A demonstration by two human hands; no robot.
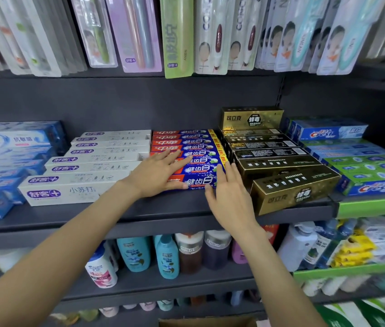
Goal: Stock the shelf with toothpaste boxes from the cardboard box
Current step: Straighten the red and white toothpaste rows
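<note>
Left hand (157, 174) fingers are lying straight and spread, pressing flat on the red-and-blue toothpaste boxes (198, 161) at frame centre. Right hand (230, 197) fingers are extending apart, touching that row's right front end beside the gold boxes (281, 171). Cardboard box (207, 323) is showing at the bottom edge, below the shelf (92, 215).
</note>
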